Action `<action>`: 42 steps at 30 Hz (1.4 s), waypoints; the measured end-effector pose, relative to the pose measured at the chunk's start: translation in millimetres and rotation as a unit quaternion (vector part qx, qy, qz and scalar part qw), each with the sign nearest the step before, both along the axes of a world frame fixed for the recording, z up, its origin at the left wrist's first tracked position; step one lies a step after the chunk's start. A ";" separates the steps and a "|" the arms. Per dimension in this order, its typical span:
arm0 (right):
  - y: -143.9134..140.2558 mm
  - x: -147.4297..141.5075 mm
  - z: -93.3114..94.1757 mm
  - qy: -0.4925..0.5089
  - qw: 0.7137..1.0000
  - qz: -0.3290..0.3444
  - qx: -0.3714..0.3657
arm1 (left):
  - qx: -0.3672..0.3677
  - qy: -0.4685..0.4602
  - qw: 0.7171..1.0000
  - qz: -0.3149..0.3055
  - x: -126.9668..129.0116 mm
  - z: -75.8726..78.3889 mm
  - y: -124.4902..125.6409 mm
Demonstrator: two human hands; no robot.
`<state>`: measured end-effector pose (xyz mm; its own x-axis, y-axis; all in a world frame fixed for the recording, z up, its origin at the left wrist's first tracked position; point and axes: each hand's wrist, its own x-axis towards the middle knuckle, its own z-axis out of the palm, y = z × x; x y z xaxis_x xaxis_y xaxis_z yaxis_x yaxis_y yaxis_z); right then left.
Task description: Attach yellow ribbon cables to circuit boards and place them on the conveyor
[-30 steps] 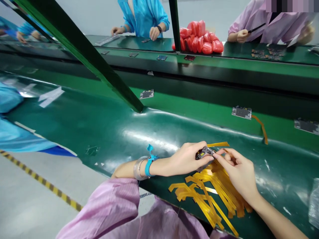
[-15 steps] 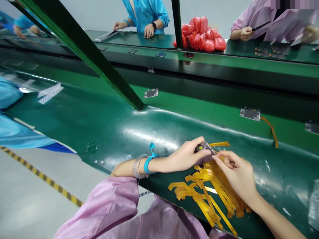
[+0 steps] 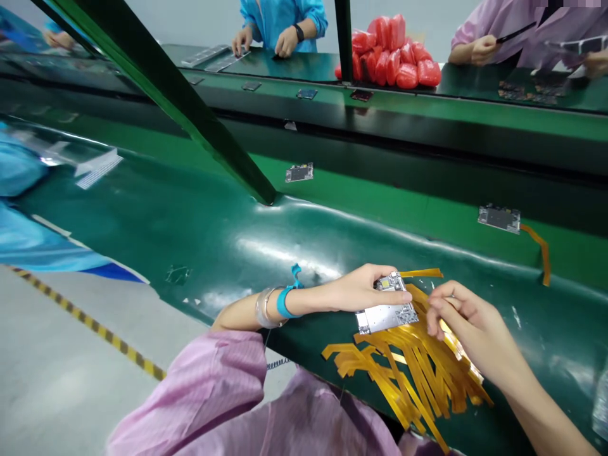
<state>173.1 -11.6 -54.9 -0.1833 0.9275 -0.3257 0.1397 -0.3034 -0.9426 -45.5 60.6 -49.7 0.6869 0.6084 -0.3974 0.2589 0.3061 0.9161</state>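
My left hand (image 3: pixel 358 288) holds a small silver circuit board (image 3: pixel 387 311) by its top edge, the flat face turned toward me, just above the dark green mat (image 3: pixel 190 234). My right hand (image 3: pixel 468 323) is a little to the right of the board, fingers curled and pinching a yellow tape strip (image 3: pixel 456 342). Below both hands lies a heap of yellow tape strips (image 3: pixel 408 373). A blue wrist strap and a clear bangle sit on my left wrist.
Two circuit boards (image 3: pixel 299 172) (image 3: pixel 498 218) lie on the green conveyor belt beyond the mat, the right one with an orange strip attached. A slanted green post (image 3: pixel 190 120) crosses the left. Across the belt, other people's hands work beside red packets (image 3: pixel 394 60).
The board in my left hand has turned from edge-on to showing its flat silver face. My right hand has drawn away to the right, off the board.
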 end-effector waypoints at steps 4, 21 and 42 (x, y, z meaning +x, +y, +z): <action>1.6 1.5 -0.2 -0.055 0.998 -0.001 0.040 | 0.050 0.000 0.999 -0.014 -0.7 -1.9 -1.7; 2.4 -4.5 -0.4 0.006 0.998 -0.048 -0.032 | 0.130 0.040 0.990 -0.042 -4.6 5.0 -7.6; -3.6 -13.0 -1.0 0.012 0.997 -0.021 -0.076 | 0.094 0.003 0.993 -0.073 -7.3 -4.4 -6.1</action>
<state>160.1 -15.2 -55.9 -0.1547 0.8749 -0.4589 0.1009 -0.4481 -0.8883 -52.7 54.5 -54.1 0.7712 0.5663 -0.2908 0.2940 0.0883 0.9517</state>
